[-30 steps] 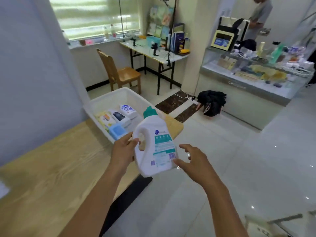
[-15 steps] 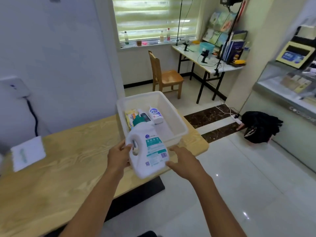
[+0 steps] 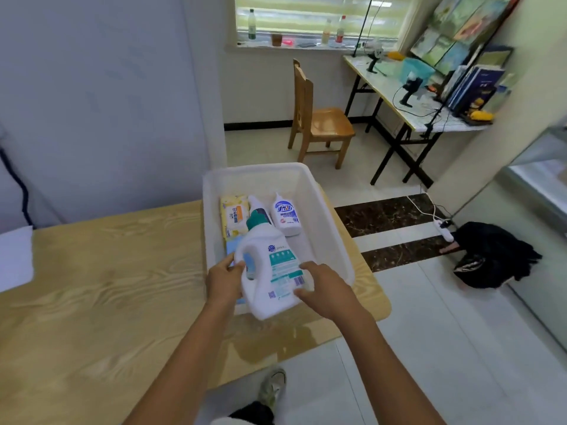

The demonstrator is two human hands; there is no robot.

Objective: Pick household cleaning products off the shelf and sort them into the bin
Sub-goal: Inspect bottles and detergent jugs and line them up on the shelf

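A white detergent jug [image 3: 270, 271] with a teal cap and teal label hangs tilted over the near end of the white plastic bin [image 3: 334, 240]. My left hand [image 3: 225, 279] grips its handle side. My right hand [image 3: 325, 289] holds its lower right side, fingers curled against the label. In the bin lie a yellow wipes pack [image 3: 234, 217], a white bottle with a blue label [image 3: 285, 214] and a blue item [image 3: 231, 250], partly hidden by the jug. The shelf is out of view.
The bin sits at the right end of a wooden table [image 3: 107, 302]. A white paper [image 3: 13, 259] lies at the table's left edge. Beyond are a wooden chair [image 3: 319, 121], a cluttered desk [image 3: 408, 96], a black bag [image 3: 494, 256] and a power strip [image 3: 445, 231] on the floor.
I have stepped closer to the table, and both hands have carried the jug forward from in front of the bin to over its near end.
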